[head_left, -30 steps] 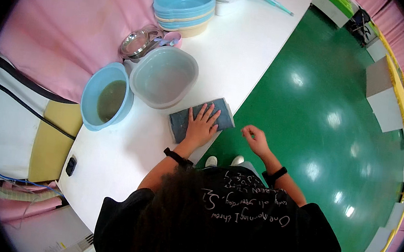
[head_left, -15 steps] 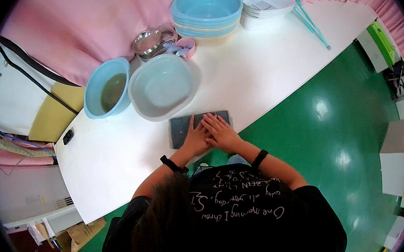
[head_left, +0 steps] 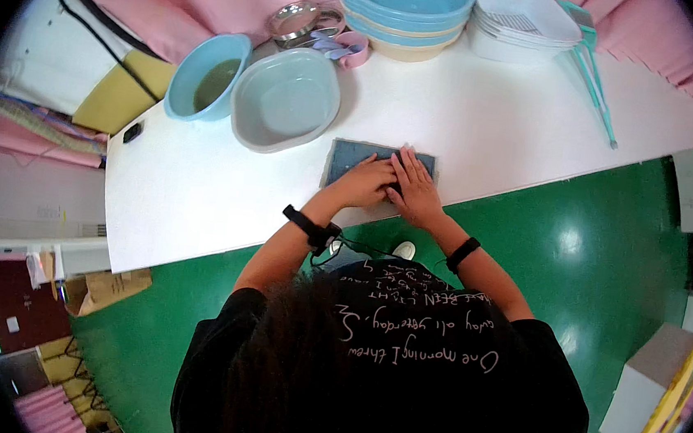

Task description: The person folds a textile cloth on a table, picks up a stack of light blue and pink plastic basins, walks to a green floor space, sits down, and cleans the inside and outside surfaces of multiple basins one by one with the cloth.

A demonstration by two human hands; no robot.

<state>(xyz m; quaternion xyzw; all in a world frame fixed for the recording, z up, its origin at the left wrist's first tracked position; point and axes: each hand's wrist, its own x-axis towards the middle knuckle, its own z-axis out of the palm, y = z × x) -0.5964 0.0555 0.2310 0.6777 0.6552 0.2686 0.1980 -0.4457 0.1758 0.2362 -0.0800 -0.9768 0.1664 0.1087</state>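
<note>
On the white table before me lies a flat, dark blue-grey rectangular slab with a paler edge. My right hand rests on its right half, fingers straight and pressed flat. Close against it, my left hand sits over the middle with its fingers bent in toward the right hand. Something dark shows between the two hands; I cannot make out whether it is a separate piece or part of the slab. Beyond the slab stands a pale grey-blue basin. Left of that is a light blue basin holding murky brownish liquid.
Behind the basins are steel bowls and a pink cup with pale lilac spoons. Stacked blue basins, white trays and a teal long-handled tool stand farther right. A small black device lies at the left edge.
My view has shifted, so the table things appear higher up. My left hand's fingers, stretched out before, are now bent; my right hand stays flat on the slab.
</note>
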